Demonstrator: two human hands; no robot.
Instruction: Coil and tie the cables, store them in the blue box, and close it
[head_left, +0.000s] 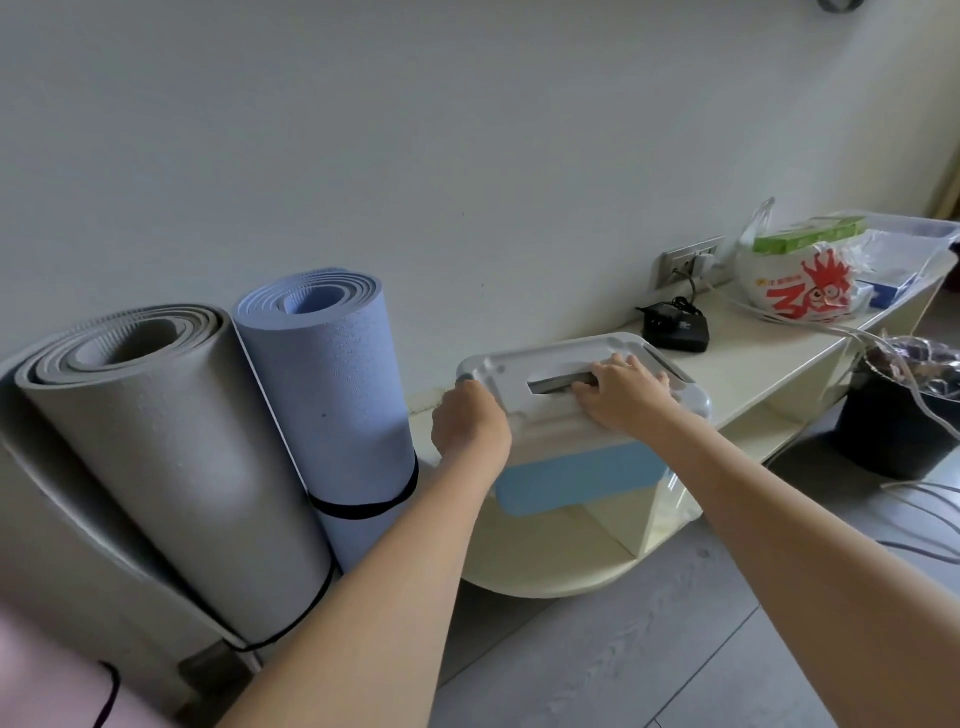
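The blue box (576, 475) sits lidded, contents hidden; left hand (470, 426) grips the lid (550, 374) corner, right hand (621, 392) lies flat on top.

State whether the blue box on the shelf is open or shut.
Shut, as far as shown: the grey lid lies flat over the blue box, both hands on it. Latches cannot be seen.

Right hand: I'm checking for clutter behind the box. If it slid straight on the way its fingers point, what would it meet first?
Probably the black adapter on the shelf, just past the far edge of the lid that the right hand rests on; depth is uncertain.
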